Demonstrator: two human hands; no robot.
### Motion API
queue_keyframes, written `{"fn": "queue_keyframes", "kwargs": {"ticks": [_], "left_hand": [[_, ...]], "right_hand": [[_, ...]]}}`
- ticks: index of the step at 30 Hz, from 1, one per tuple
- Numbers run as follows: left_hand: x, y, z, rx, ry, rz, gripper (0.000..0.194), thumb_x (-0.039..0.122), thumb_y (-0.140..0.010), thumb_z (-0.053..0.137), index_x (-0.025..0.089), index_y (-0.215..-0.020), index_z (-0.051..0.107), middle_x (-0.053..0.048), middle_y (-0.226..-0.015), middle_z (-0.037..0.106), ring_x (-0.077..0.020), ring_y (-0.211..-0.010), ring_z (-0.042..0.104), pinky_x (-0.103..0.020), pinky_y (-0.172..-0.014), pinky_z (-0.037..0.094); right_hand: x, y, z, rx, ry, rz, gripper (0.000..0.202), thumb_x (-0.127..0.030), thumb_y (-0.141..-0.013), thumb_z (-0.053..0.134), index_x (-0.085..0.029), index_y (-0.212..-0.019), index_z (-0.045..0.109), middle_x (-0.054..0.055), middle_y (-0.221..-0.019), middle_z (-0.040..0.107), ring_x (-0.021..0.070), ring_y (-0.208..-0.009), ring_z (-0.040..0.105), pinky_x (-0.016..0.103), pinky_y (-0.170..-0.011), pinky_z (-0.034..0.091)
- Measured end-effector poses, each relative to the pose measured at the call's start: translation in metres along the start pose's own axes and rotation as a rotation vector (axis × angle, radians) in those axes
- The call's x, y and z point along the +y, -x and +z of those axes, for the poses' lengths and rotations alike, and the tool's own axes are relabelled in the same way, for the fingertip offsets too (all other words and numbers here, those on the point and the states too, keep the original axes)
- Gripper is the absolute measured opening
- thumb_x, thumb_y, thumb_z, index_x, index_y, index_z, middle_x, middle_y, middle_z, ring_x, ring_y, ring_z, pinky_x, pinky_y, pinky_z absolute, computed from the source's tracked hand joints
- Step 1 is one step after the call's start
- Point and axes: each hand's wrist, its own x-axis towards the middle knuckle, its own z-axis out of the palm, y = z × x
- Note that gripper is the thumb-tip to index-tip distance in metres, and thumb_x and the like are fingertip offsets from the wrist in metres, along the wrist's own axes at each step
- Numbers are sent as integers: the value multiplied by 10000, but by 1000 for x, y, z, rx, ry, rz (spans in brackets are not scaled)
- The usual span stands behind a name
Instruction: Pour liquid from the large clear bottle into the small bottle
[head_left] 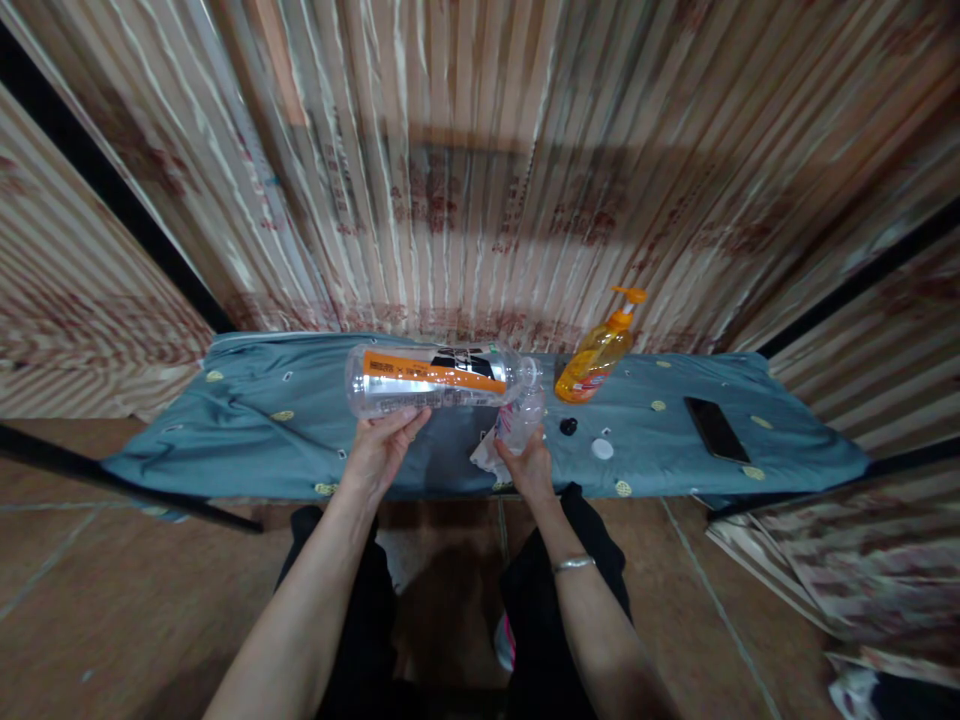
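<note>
- The left hand (pixel 381 450) holds the large clear bottle (pixel 435 380) near its base half, thumb lying along the near side; the other fingers are partly hidden.
- That bottle lies on its side in the air above the cloth, its base to the left and its neck to the right, with an orange, black and silver label facing up.
- The right hand (pixel 529 468) is closed around the lower part of the small clear bottle (pixel 523 412), which stands roughly upright, tilted a little, and bears pinkish print.
- The neck of the large bottle reaches the top of the small one; whether the two mouths touch is too blurred to tell.
- A pale, crumpled piece (pixel 487 458) sits just left of the right hand, its material unclear.
- To the right of the small bottle are a black cap (pixel 568 426) and a white cap (pixel 602 448), near each other.
- Behind them stands a pump bottle (pixel 592 362) of yellow-orange liquid with an orange pump head.
- Farther right, well apart from both hands, lies a dark phone (pixel 716 429).
- All rest on a teal cloth (pixel 262 440) with small yellow and white motifs, covering a narrow surface.
- Pleated, striped curtains (pixel 465 200) with reddish print hang behind, between black poles (pixel 112 170).
- Below is a brown tiled floor (pixel 60 580).
</note>
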Motion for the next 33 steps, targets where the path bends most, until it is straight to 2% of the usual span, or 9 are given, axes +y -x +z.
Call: {"fn": "queue_keyframes", "kwargs": {"ticks": [13, 21, 29, 33], "left_hand": [[0, -1, 0, -3, 2, 4, 355, 17, -460, 769, 145, -783, 694, -20, -755, 720, -156, -710, 669, -269, -690, 578], [-2, -1, -2, -8, -8, 9, 335, 23, -476, 764, 157, -776, 702, -12, -751, 719, -146, -702, 667, -257, -685, 580], [-3, -3, -3, -23, 8, 13, 320, 23, -482, 777, 142, -767, 695, -18, -757, 720, -139, -701, 666, -247, -681, 582], [-3, -3, -3, -16, 7, 14, 306, 27, -485, 775, 148, -751, 685, -19, -786, 722, -142, -696, 667, -257, -690, 582]], "right_hand": [[-3, 0, -3, -26, 20, 21, 688, -461, -706, 634, -96, -1234, 386, 151, -973, 678, 284, -856, 659, 339, -709, 482], [-1, 1, -3, -23, 6, 4, 658, -461, -719, 622, -130, -1232, 378, 99, -903, 682, 258, -808, 661, 327, -678, 481], [6, -1, 4, 12, 29, -23, 689, -483, -706, 625, -117, -1232, 372, 117, -923, 673, 274, -832, 654, 337, -686, 477], [6, -1, 3, -1, 22, -20, 652, -491, -705, 621, -133, -1202, 397, 90, -878, 679, 263, -803, 660, 322, -670, 477]]}}
